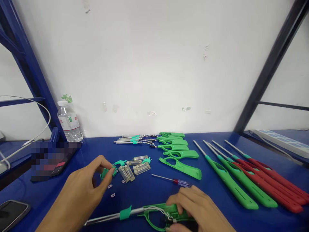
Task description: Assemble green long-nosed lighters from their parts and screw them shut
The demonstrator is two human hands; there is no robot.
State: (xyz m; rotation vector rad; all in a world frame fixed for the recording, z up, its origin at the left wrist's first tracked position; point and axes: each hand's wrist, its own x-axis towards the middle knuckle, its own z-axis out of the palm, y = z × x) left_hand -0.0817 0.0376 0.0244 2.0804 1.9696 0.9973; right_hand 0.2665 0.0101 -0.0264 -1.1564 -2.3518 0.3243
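My right hand (196,207) presses down on the open green handle of a long-nosed lighter (154,215) lying near the front edge, its metal tube pointing left and white wires showing inside. My left hand (83,190) reaches forward, thumb and forefinger pinched at a small teal plastic part (106,173). Just beyond lie clear fuel cartridges (135,167) and more teal bits. A small screwdriver (174,181) with a red and clear handle rests between the hands and the green shells.
Green handle halves (177,151) and metal tubes (135,139) lie at the back. Finished green and red lighters (251,180) fan out right. A water bottle (69,122), a phone (11,212) and blue shelf posts stand left. Tiny white pieces (111,190) dot the blue table.
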